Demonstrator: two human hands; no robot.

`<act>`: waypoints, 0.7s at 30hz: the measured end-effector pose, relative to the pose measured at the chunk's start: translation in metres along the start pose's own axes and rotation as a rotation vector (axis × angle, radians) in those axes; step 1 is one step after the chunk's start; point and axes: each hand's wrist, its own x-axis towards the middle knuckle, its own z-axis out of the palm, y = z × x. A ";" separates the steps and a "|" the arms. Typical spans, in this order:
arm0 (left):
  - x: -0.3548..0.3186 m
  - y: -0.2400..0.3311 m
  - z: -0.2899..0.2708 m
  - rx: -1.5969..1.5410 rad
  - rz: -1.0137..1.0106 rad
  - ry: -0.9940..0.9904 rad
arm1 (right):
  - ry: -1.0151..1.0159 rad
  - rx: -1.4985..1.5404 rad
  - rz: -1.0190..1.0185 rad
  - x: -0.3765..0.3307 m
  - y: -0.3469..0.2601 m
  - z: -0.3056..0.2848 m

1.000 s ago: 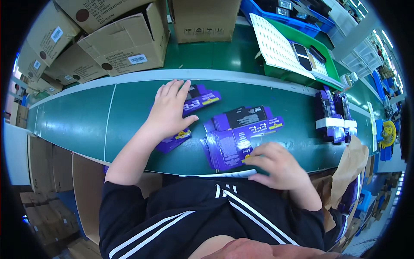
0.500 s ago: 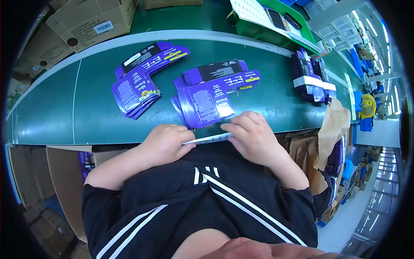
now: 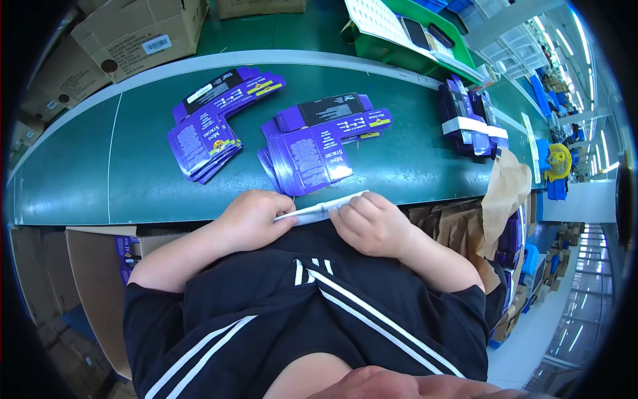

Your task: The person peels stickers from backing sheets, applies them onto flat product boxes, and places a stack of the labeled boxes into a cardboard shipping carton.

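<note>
Over the near edge of the green table, my left hand [image 3: 258, 217] pinches one end of a thin white sheet [image 3: 318, 211]. My right hand [image 3: 368, 225] grips the sheet toward its other end, fingers curled. The sheet is seen nearly edge-on, with small dark marks, so its face is mostly hidden. Just beyond my hands lies a stack of flat purple cartons [image 3: 307, 163], unfolded, with black panels and yellow patches. A second stack of flat purple cartons [image 3: 203, 141] lies to its left.
Banded purple cartons [image 3: 464, 125] stand at the table's right, near crumpled brown paper [image 3: 506, 183]. At the back right is a green bin [image 3: 382, 41] with papers and a phone. Brown boxes [image 3: 143, 34] stand at the far left. An open carton [image 3: 100, 286] sits below the table's left edge.
My right hand has moved slightly left and down along the sheet, its fingers curling closer. The sheet's right end now tilts up past the fingers. The view has shifted slightly.
</note>
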 end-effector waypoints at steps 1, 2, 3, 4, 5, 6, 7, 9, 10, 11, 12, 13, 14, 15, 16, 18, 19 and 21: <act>0.000 -0.001 0.000 -0.001 -0.018 0.000 | -0.052 0.062 -0.028 -0.001 0.001 -0.005; 0.001 0.000 0.000 0.003 -0.035 -0.001 | -0.101 0.121 -0.053 -0.002 0.003 -0.012; 0.002 0.001 -0.001 0.006 -0.052 -0.002 | -0.149 0.181 -0.078 -0.003 0.006 -0.021; 0.002 0.001 -0.002 0.011 -0.068 -0.003 | -0.197 0.239 -0.104 -0.003 0.010 -0.029; 0.002 0.001 -0.003 0.012 -0.072 0.002 | -0.172 0.392 -0.071 0.000 0.017 -0.041; -0.001 0.002 -0.005 0.013 -0.032 -0.011 | -0.147 0.544 -0.038 0.002 0.024 -0.050; -0.001 0.003 -0.010 0.017 0.017 -0.023 | -0.144 0.535 -0.041 0.001 0.033 -0.055; 0.001 0.006 -0.021 0.030 0.110 -0.046 | 0.107 0.804 0.230 0.004 0.051 -0.058; 0.004 0.008 -0.030 0.039 0.113 -0.040 | 0.198 0.880 0.472 0.008 0.058 -0.054; 0.007 0.011 -0.042 0.077 0.115 -0.010 | 0.291 0.952 0.714 0.014 0.065 -0.049; 0.011 0.015 -0.053 0.114 0.127 0.013 | 0.301 0.943 0.715 0.020 0.072 -0.043; 0.017 0.018 -0.064 0.150 0.137 0.036 | 0.446 1.184 0.877 0.029 0.082 -0.032; 0.024 0.019 -0.072 0.186 0.147 0.058 | 0.597 1.425 1.035 0.037 0.090 -0.022; 0.034 0.017 -0.074 0.283 0.210 0.227 | 0.582 1.445 1.044 0.049 0.096 -0.013; 0.047 0.014 -0.072 0.380 0.274 0.395 | 0.566 1.464 1.055 0.059 0.100 -0.004; 0.073 0.006 -0.067 0.490 0.360 0.493 | 0.509 1.375 1.073 0.078 0.106 0.014; 0.081 0.002 -0.065 0.590 0.452 0.587 | 0.449 1.277 1.099 0.085 0.107 0.023; 0.089 -0.003 -0.056 0.597 0.436 0.569 | 0.387 1.131 1.090 0.090 0.110 0.043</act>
